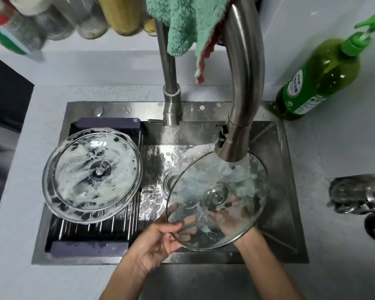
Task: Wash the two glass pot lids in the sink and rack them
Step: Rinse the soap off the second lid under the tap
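A glass pot lid [218, 200] sits right of centre in the frame, held over the steel sink [277, 213] with its far edge under the spout of the curved faucet [243, 83]; its surface is wet and streaked with thin foam, and its knob shows through the glass near the middle. The left hand [158, 241] grips the lid's lower-left rim, fingers curled over the edge and thumb along it. The right hand [232, 217] lies beneath the lid, seen blurred through the wet glass; its fingers seem to be spread against the underside near the knob, though the grip cannot be told for certain. In the left half of the frame, a second glass lid [92, 175], thickly covered in white suds, rests underside up on the dark slatted drain rack [91, 232] that spans the sink's left part. A teal cloth [182, 22] hangs over the faucet at the top centre. A green pump bottle [320, 79] stands on the counter at upper right, and blurred jars [74, 16] line the upper left.
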A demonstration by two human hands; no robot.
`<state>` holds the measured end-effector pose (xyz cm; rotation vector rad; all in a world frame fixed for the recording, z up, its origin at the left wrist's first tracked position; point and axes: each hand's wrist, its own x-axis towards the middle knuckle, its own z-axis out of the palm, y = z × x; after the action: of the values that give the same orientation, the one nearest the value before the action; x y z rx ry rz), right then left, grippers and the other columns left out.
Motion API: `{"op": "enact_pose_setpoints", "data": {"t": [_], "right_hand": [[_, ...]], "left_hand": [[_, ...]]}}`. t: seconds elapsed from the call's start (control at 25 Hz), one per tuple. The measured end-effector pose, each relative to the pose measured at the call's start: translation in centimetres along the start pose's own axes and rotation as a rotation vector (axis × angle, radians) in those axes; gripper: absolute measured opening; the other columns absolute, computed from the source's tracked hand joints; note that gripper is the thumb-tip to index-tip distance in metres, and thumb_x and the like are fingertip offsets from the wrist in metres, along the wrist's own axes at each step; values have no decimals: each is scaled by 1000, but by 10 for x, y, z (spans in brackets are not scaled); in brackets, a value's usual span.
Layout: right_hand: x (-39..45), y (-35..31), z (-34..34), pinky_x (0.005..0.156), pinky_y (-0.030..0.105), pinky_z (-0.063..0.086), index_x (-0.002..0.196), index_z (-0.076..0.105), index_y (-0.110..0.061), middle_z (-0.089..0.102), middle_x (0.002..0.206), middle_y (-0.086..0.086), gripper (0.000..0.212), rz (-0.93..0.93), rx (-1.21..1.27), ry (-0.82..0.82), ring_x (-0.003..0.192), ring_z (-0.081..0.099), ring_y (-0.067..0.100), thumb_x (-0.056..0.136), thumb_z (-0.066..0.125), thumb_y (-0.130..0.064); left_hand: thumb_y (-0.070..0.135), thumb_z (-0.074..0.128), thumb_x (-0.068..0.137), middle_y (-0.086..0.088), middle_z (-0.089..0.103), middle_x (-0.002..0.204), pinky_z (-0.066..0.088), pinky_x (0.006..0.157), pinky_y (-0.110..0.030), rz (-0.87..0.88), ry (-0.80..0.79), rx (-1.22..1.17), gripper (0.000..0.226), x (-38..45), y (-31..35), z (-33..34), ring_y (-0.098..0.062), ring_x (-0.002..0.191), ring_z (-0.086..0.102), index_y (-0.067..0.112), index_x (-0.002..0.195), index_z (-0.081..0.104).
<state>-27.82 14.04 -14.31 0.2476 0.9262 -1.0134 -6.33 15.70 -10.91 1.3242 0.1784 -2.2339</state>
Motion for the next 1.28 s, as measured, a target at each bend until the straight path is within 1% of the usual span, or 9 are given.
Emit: {"op": "enact_pose_setpoints", "data": {"t": [0.16,0.32,0.44,0.6,0.72,0.84,1.0,1.16,1.28], "right_hand": [[2,-16,34,57,38,55,103,67,-13,68,100,11,13,-319,-468,126,73,68,18,92,66,-18],[6,-21,78,52,28,58,90,69,-31,71,92,-3,23,-432,-974,207,70,72,9,81,73,-10],[8,-26,99,57,34,63,75,68,-40,70,75,-14,23,-456,-1197,189,66,71,10,73,73,-18],[3,-37,82,73,35,61,88,66,-35,60,94,-14,26,-513,-1335,303,82,66,9,65,73,-26],[-5,-45,73,64,18,47,90,59,-34,49,104,-13,23,-615,-1595,381,81,58,2,75,75,-28],[-16,-43,70,64,24,54,89,55,-32,44,108,-10,26,-742,-1825,380,73,59,7,77,78,-28],[-27,-36,61,76,27,59,99,58,-25,40,115,-5,32,-712,-2073,284,83,60,13,78,82,-22],[-19,-36,65,70,25,53,96,58,-22,38,107,-5,31,-678,-2174,201,76,55,13,77,82,-18],[-10,-48,63,63,19,41,90,60,-30,38,101,-10,29,-655,-2105,223,70,50,8,72,81,-19]], "left_hand": [[-14,54,75,-29,73,99,61,49,-35,-55,131,-58,50,22,-12,11,-36,72,74,5,120,62],[4,47,101,-37,64,110,61,49,-40,-236,100,-83,24,44,-25,36,-46,82,67,-10,108,66],[0,62,86,-26,73,103,62,78,-49,-115,26,31,22,55,-27,48,-40,89,72,0,105,73],[56,58,89,-23,64,132,41,109,-60,220,-125,-220,65,55,11,19,-42,123,60,4,129,67],[57,57,91,-17,72,109,59,90,-41,334,-76,-46,72,55,28,9,-32,98,68,-2,133,54],[49,63,88,-5,69,79,53,54,-22,352,67,179,54,64,16,31,-17,62,63,2,114,65],[55,66,85,-6,72,79,49,47,-22,361,176,143,50,75,3,39,-16,54,63,9,105,71],[59,66,78,-1,60,62,44,40,-22,272,209,46,47,86,-7,30,-14,45,53,13,86,67],[42,90,65,-9,74,84,55,51,-26,277,96,23,56,77,-9,27,-18,67,71,8,104,67]]}}
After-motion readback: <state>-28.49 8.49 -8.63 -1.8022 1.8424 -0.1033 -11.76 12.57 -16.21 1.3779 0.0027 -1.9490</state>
